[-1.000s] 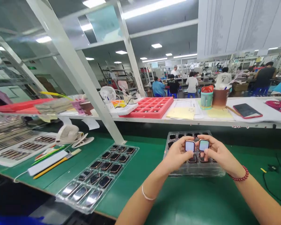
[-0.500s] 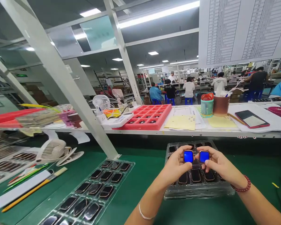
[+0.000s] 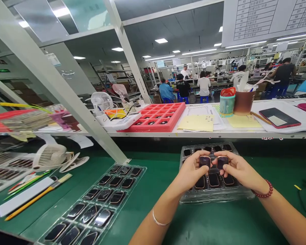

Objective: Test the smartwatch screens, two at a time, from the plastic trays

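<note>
Between thumb and fingers, my left hand [image 3: 194, 172] grips a square smartwatch body [image 3: 204, 161] with a gold-toned rim. Another smartwatch body [image 3: 222, 162] is pinched in my right hand [image 3: 239, 170], close beside the first. Both faces point towards me and look dark, with small faint marks on them. Under my hands lies a stack of clear plastic trays [image 3: 216, 195], its top one filled with dark watch bodies, partly hidden by my hands. To the left, a second clear tray [image 3: 112, 217] holds more watch bodies in rows.
A slanted white post [image 3: 105, 144] rises left of centre to the shelf. On the shelf stand a red compartment tray [image 3: 165, 127], a cup [image 3: 226, 104] and a phone [image 3: 279, 117]. A white fan [image 3: 51, 156], a brush [image 3: 38, 200] and a white strip [image 3: 25, 200] lie at left.
Both watch screens have gone from bright blue to dark with faint marks. My hands keep their hold in nearly the same place; the camera view has shifted slightly.
</note>
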Tool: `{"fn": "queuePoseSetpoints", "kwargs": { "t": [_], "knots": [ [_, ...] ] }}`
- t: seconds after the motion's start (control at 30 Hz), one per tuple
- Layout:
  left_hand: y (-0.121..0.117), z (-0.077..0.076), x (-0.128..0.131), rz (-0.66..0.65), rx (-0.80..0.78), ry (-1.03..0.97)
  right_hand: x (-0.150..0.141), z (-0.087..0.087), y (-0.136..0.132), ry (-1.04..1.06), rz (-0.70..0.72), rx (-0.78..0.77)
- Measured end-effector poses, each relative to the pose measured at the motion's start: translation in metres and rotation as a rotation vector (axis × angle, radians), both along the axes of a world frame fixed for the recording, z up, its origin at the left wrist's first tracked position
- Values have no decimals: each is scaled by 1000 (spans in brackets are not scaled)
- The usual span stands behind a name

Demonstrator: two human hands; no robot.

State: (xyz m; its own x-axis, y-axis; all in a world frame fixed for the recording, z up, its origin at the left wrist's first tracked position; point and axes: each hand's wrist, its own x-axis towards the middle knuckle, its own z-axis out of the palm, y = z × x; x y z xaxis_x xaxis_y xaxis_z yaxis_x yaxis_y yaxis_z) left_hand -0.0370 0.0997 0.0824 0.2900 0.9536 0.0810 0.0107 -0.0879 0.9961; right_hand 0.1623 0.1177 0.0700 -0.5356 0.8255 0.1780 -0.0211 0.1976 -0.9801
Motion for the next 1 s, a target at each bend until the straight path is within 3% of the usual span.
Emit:
{"fn": "queuePoseSetpoints", "kwargs": {
  "t": [0.67,1.0],
  "knots": [
    [7,-6,1,-1,3,-16,-3,-6,9,-96,20,-38],
    [7,-5,1,18,-45,-12,-2,-10,11,42,11,-99]
  ]
}}
